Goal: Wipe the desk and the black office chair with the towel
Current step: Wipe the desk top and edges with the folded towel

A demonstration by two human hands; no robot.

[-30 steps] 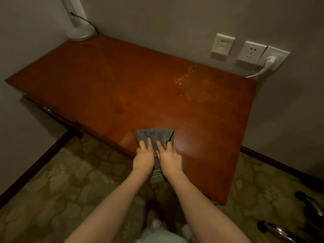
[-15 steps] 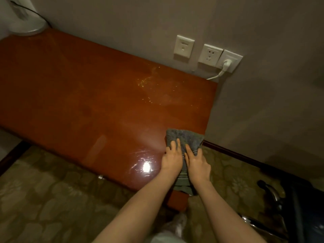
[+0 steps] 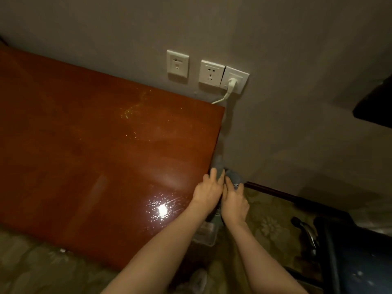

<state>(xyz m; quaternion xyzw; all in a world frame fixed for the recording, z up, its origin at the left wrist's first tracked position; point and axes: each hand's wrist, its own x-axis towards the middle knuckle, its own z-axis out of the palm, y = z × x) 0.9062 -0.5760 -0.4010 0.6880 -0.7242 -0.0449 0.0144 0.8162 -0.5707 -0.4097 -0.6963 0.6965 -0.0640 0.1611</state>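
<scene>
Head view: where is the towel [image 3: 233,177]?

Bunched over the right end edge of the desk [image 3: 106,145], likely so that edge gets wiped.

And the hands?

The left hand [image 3: 209,190] presses it down with straight fingers. The right hand [image 3: 234,200] curls round the hanging bunch, probably steadying it.

Counts?

One towel, two hands, one desk, one black office chair [image 3: 350,251] off to the right, three wall plates [image 3: 211,73], one white plug [image 3: 232,82].
</scene>
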